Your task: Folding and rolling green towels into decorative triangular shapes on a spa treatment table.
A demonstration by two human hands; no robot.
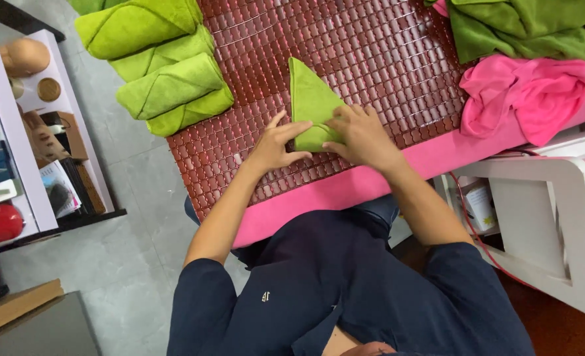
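Note:
A green cloth [309,99] folded into a long pointed shape lies on a dark red tiled mat [371,59]. My left hand [274,144] pinches the cloth's near end from the left, thumb and fingers around the fold. My right hand [360,135] presses on the same near end from the right, fingers flat on the fabric. The cloth's point aims away from me.
Several folded green cloths [167,89] are stacked at the mat's left edge. A loose green cloth [523,29] and a pink cloth [530,95] lie at the right. A pink bed edge [345,188] runs under the mat. Shelves [35,132] stand left, a white cart [550,211] right.

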